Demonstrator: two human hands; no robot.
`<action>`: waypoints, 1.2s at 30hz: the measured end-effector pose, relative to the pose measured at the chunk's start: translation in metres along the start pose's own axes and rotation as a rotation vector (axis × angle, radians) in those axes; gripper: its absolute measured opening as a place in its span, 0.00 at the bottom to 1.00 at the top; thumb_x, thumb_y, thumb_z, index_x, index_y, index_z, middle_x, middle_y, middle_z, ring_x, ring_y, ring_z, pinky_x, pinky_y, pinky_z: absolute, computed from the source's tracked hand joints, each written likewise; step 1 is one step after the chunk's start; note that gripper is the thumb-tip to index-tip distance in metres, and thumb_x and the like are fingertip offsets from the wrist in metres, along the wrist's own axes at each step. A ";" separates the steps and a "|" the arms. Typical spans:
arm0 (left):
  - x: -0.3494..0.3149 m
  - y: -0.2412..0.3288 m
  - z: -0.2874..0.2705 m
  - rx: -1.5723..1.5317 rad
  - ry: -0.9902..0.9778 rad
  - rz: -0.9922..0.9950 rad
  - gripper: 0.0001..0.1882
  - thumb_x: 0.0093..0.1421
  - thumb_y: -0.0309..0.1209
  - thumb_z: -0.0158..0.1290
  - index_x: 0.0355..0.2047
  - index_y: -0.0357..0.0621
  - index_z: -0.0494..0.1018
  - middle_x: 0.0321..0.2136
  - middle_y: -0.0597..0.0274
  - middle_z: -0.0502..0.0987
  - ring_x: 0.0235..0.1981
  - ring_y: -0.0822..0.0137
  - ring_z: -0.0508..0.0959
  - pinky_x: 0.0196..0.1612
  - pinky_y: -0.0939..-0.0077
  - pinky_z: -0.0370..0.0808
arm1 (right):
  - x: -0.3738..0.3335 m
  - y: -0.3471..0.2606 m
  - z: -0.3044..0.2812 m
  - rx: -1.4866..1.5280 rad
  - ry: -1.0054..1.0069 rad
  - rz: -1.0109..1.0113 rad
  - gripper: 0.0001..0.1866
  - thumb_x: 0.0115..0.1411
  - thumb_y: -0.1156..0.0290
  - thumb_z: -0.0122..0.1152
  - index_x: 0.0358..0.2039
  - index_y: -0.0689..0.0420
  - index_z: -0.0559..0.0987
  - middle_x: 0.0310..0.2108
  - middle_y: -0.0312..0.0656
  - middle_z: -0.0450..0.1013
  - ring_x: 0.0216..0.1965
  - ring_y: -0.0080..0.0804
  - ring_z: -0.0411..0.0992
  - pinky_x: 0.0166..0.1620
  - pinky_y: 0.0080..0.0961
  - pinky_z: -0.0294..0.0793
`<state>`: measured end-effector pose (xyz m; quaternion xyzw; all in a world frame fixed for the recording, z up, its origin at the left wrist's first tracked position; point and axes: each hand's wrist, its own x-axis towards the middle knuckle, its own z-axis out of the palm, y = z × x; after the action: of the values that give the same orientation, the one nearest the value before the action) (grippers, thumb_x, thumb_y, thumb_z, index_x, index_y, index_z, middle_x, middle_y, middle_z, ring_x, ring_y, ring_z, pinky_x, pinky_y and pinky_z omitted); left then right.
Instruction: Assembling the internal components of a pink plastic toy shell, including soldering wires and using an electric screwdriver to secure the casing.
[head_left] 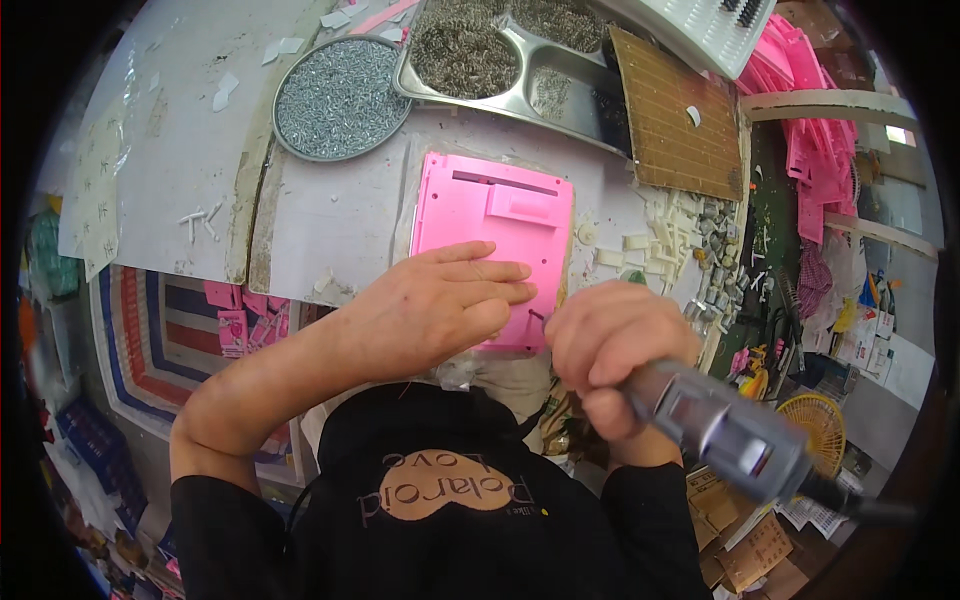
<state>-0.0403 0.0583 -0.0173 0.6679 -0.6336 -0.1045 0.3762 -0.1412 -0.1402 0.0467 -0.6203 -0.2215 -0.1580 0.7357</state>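
Note:
A pink rectangular plastic casing [465, 222] with a long slot and a raised block near its far end lies on the worktable in front of me. My left hand [445, 298] rests flat on its near half, fingers stretched out and holding it down. Closed around a grey electric screwdriver [715, 418] is my right hand [618, 345], just off the casing's near right corner. The screwdriver's cable trails off to the right. Its tip reaches toward a hole near that corner; whether a screw sits there is too small to tell.
Beyond the casing stand a round tray of silvery screws [343, 98] and a metal compartment tray [562, 112] with springs and small parts. A brown board [682, 118] leans on the latter. White and metal pieces [660, 245] lie right. Pink parts fill a striped bag [150, 345] at lower left.

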 end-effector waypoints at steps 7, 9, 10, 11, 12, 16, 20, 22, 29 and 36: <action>-0.009 0.001 0.002 0.057 0.104 -0.063 0.09 0.58 0.29 0.62 0.34 0.43 0.72 0.54 0.57 0.81 0.61 0.58 0.77 0.66 0.52 0.70 | 0.007 0.007 -0.003 0.019 -0.018 0.029 0.11 0.58 0.75 0.69 0.27 0.57 0.73 0.16 0.38 0.70 0.15 0.33 0.70 0.22 0.30 0.73; -0.010 0.000 0.002 0.065 0.118 -0.078 0.09 0.58 0.29 0.62 0.35 0.42 0.73 0.54 0.58 0.81 0.60 0.59 0.77 0.65 0.52 0.70 | 0.017 0.004 -0.013 0.106 -0.042 0.026 0.10 0.59 0.74 0.69 0.28 0.56 0.73 0.16 0.38 0.70 0.15 0.34 0.70 0.22 0.31 0.74; -0.010 0.000 0.002 0.062 0.115 -0.080 0.09 0.58 0.29 0.62 0.36 0.42 0.74 0.54 0.59 0.81 0.60 0.59 0.78 0.65 0.53 0.70 | 0.024 -0.001 -0.019 0.084 -0.009 0.001 0.11 0.59 0.72 0.69 0.29 0.56 0.73 0.17 0.38 0.71 0.15 0.35 0.70 0.24 0.31 0.74; -0.011 0.001 0.003 0.059 0.112 -0.082 0.10 0.58 0.29 0.62 0.38 0.42 0.75 0.54 0.59 0.81 0.60 0.60 0.78 0.65 0.53 0.70 | 0.024 0.002 -0.020 0.026 0.017 0.045 0.11 0.59 0.72 0.69 0.30 0.56 0.72 0.17 0.38 0.71 0.16 0.35 0.70 0.24 0.31 0.74; -0.012 0.003 0.006 0.046 0.112 -0.093 0.10 0.58 0.29 0.62 0.38 0.42 0.75 0.54 0.60 0.81 0.60 0.60 0.78 0.65 0.54 0.70 | 0.022 0.008 -0.020 -0.031 0.043 0.087 0.11 0.59 0.72 0.69 0.30 0.55 0.72 0.17 0.38 0.71 0.16 0.35 0.70 0.25 0.31 0.75; -0.012 0.001 0.007 0.021 0.123 -0.117 0.11 0.58 0.29 0.63 0.40 0.42 0.77 0.54 0.61 0.81 0.60 0.61 0.77 0.65 0.55 0.70 | 0.026 0.017 -0.019 -0.126 0.023 0.095 0.12 0.59 0.72 0.69 0.30 0.55 0.71 0.16 0.38 0.70 0.17 0.36 0.71 0.26 0.31 0.75; -0.009 -0.002 0.004 0.007 0.128 -0.109 0.10 0.57 0.29 0.64 0.39 0.43 0.77 0.54 0.60 0.81 0.60 0.61 0.78 0.64 0.56 0.71 | 0.037 0.019 -0.032 -0.019 -0.059 0.152 0.13 0.56 0.73 0.71 0.29 0.56 0.71 0.16 0.39 0.70 0.17 0.35 0.71 0.25 0.29 0.72; -0.011 0.003 0.004 -0.030 0.145 -0.126 0.09 0.57 0.29 0.64 0.37 0.43 0.77 0.54 0.60 0.81 0.59 0.60 0.78 0.63 0.57 0.72 | 0.047 0.013 -0.039 0.047 -0.029 0.122 0.13 0.56 0.73 0.70 0.29 0.56 0.70 0.17 0.38 0.70 0.16 0.33 0.69 0.24 0.29 0.71; -0.008 -0.001 0.006 -0.057 0.180 -0.115 0.08 0.56 0.29 0.64 0.32 0.45 0.75 0.53 0.58 0.82 0.58 0.58 0.79 0.61 0.57 0.73 | 0.069 0.054 -0.052 0.008 0.117 0.083 0.11 0.61 0.77 0.63 0.32 0.57 0.67 0.20 0.38 0.68 0.18 0.26 0.66 0.26 0.26 0.71; -0.009 0.001 0.006 -0.067 0.193 -0.116 0.08 0.56 0.29 0.64 0.31 0.46 0.74 0.52 0.58 0.82 0.58 0.58 0.79 0.60 0.58 0.73 | 0.078 0.058 -0.054 -0.017 0.065 0.142 0.13 0.65 0.66 0.64 0.32 0.56 0.69 0.15 0.35 0.65 0.15 0.25 0.63 0.20 0.27 0.62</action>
<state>-0.0465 0.0642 -0.0237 0.6974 -0.5510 -0.0821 0.4509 -0.0385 -0.1790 0.0313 -0.6354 -0.1518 -0.1273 0.7464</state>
